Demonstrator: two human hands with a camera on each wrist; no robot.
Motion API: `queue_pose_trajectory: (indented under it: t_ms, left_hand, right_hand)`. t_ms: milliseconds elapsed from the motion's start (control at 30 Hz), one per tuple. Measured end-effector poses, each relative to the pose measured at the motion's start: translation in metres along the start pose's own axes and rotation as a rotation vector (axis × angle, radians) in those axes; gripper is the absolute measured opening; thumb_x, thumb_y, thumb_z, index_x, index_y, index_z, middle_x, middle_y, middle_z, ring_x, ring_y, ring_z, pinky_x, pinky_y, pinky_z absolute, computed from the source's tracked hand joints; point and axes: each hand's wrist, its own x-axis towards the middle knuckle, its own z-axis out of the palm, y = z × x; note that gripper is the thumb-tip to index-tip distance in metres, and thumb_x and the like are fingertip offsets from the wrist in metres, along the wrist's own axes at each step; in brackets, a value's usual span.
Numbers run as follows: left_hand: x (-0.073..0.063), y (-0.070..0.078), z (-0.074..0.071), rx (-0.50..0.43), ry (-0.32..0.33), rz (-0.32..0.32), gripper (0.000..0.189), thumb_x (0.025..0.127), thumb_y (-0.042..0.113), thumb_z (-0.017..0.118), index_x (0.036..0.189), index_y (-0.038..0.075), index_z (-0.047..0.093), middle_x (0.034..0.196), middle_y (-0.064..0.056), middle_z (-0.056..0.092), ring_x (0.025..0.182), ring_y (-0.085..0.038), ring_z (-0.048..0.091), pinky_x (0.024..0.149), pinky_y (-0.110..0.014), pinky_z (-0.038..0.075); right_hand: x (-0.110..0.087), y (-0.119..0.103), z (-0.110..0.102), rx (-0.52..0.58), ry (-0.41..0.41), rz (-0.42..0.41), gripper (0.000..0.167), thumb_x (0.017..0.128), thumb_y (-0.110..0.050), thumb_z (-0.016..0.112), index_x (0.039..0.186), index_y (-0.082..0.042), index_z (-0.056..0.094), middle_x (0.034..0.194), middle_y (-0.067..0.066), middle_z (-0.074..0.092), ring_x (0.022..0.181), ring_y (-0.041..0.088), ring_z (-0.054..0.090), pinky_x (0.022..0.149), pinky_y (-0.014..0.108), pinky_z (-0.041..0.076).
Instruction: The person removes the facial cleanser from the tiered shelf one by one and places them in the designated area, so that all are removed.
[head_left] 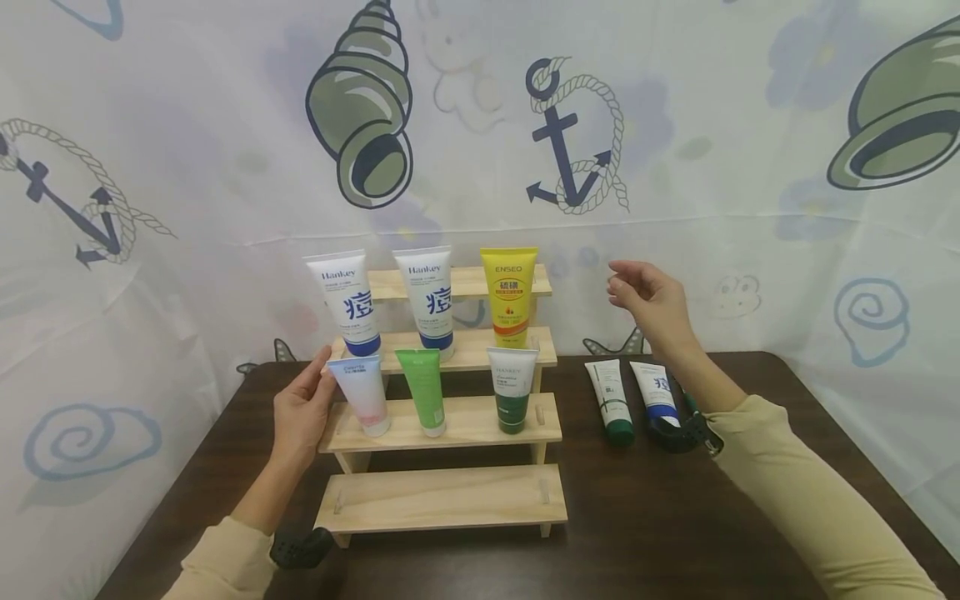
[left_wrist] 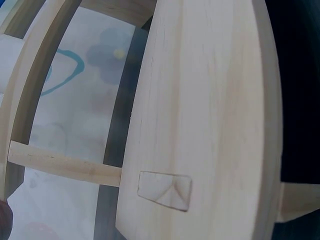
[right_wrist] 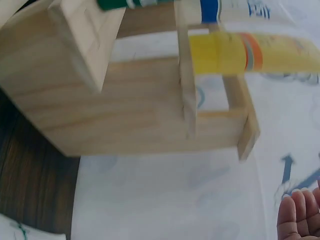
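Observation:
My left hand is at the left end of a stepped wooden rack, beside a pale blue-and-pink tube; its fingertip shows against a step's end in the left wrist view. Whether it touches the tube is unclear. On the same step stand a green tube and a white tube with a dark green base. One step higher are two white Hankey tubes with blue caps and a yellow ENSEO tube. My right hand hovers right of the rack, fingers loosely bent, holding nothing.
Right of the rack, a white tube with a green cap and a blue-capped white tube lie on the dark table; my right wrist strap partly covers the latter. A patterned cloth hangs behind the table.

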Motion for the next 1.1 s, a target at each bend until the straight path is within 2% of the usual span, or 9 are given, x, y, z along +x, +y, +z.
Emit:
queue_pose_trajectory:
  t_ms: [233,400,500,767,900,1100]
  left_hand:
    - [0.000,-0.001,0.000,-0.006,-0.004,0.003,0.044,0.095,0.020,0.056,0.137,0.011,0.049,0.144,-0.001,0.044,0.129,-0.011,0.046,0.096,-0.012,0.042]
    - [0.000,0.000,0.000,-0.003,-0.003,0.007,0.044,0.095,0.020,0.056,0.137,0.011,0.049,0.144,-0.002,0.044,0.129,-0.012,0.046,0.095,-0.011,0.042]
    - [0.000,0.000,0.000,0.003,-0.003,0.005,0.043,0.095,0.019,0.055,0.137,0.011,0.049,0.144,-0.002,0.044,0.129,-0.012,0.046,0.094,-0.010,0.042]
    - [0.000,-0.001,0.000,-0.006,0.006,0.005,0.043,0.095,0.017,0.055,0.137,0.010,0.049,0.144,-0.002,0.044,0.130,-0.013,0.045,0.093,-0.010,0.042]
    - [0.000,-0.001,0.000,0.002,0.005,0.008,0.042,0.096,0.016,0.055,0.137,0.010,0.049,0.143,-0.004,0.045,0.130,-0.015,0.045,0.093,-0.009,0.043]
    - [0.000,-0.002,-0.001,0.010,-0.004,0.026,0.043,0.096,0.018,0.055,0.138,0.011,0.048,0.142,-0.004,0.046,0.130,-0.016,0.045,0.094,-0.010,0.042]
  right_hand:
    - [0.000,-0.014,0.020,0.021,-0.047,-0.029,0.033,0.094,-0.009,0.057,0.123,0.006,0.055,0.104,0.015,0.059,0.088,0.004,0.060,0.080,0.014,0.053]
    - [0.001,-0.022,0.033,0.067,-0.078,-0.049,0.035,0.092,-0.009,0.060,0.123,0.006,0.054,0.097,0.002,0.058,0.088,0.005,0.060,0.080,0.015,0.053]
    - [0.002,-0.027,0.040,0.105,-0.098,-0.062,0.035,0.091,-0.006,0.060,0.124,0.006,0.054,0.096,-0.001,0.058,0.089,0.006,0.059,0.081,0.017,0.053]
    - [0.005,-0.039,0.057,0.122,-0.143,-0.053,0.041,0.090,-0.004,0.062,0.129,0.003,0.051,0.112,0.017,0.059,0.098,0.009,0.056,0.087,0.019,0.050]
    - [0.005,-0.043,0.063,0.114,-0.158,-0.049,0.044,0.089,-0.004,0.062,0.130,0.001,0.049,0.114,0.017,0.057,0.101,0.010,0.056,0.090,0.021,0.050]
    - [0.006,-0.043,0.068,0.145,-0.173,-0.067,0.046,0.088,0.000,0.063,0.131,0.003,0.048,0.112,0.013,0.056,0.100,0.011,0.056,0.087,0.019,0.050]
